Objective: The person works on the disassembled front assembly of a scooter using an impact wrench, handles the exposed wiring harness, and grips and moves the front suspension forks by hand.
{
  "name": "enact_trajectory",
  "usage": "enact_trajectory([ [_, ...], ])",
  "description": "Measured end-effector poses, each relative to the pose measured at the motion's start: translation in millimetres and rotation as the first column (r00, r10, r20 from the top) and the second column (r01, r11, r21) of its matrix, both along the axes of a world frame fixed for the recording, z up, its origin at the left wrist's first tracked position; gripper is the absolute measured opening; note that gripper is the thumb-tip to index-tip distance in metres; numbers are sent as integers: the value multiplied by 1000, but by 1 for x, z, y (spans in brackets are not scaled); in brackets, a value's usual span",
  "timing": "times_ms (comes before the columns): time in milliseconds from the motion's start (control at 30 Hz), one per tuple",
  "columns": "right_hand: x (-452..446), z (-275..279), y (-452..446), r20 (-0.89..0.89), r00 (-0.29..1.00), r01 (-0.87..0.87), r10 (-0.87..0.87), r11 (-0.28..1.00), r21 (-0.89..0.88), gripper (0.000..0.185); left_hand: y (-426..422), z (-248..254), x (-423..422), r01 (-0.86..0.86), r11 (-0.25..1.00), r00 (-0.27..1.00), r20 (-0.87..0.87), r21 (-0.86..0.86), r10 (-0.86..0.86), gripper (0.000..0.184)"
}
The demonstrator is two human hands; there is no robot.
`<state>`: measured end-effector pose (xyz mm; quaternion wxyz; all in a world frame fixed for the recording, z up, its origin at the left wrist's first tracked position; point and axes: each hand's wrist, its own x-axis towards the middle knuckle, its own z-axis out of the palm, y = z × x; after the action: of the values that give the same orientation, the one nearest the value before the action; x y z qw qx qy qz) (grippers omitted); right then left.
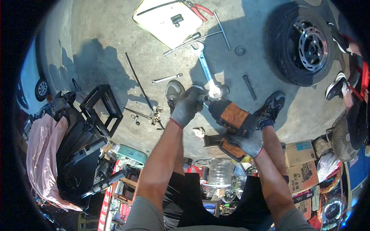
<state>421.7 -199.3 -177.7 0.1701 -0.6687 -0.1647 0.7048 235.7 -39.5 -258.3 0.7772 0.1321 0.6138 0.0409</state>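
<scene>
An orange and black power tool (233,117) is gripped at its handle by my right hand (248,142), its nose pointing left. My left hand (187,106), in a dark grey glove, is closed around a small metal part (205,98) at the tool's nose; the fingers hide most of it. Right beside them, a large combination wrench (205,67) has its ring end around a metal piece (224,90), and its open jaw points away from me. A smaller wrench (167,78) lies on the floor to the left.
A wheel (283,46) lies at the right, near another person's feet (337,85). A white tray (158,23), red pliers (200,10), a T-handle wrench (222,30), a bolt (249,87) and a long rod (137,79) are ahead. Cardboard boxes (302,177) stand at the lower right.
</scene>
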Motion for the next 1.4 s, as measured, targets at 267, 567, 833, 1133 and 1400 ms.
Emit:
enact_trajectory([
  [267,21,20,46,-10,953,-302,302,949,-90,63,14,-1,-6,199,971,978,40,129,-206,32],
  [567,5,-22,-16,-231,967,117,-103,992,48,58,26,6,1,291,956,956,30,33,-292,24],
  [833,8,-14,4,144,930,-362,338,911,197,50,27,11,14,304,951,952,10,49,-305,29],
  [1133,33,6,17,-351,525,649,-775,631,-424,49,189,-130,-17,798,386,564,-798,462,-211,42],
  [1400,35,18,3,-208,610,662,-764,636,-396,48,244,-172,25,983,134,162,-948,129,-275,46],
])
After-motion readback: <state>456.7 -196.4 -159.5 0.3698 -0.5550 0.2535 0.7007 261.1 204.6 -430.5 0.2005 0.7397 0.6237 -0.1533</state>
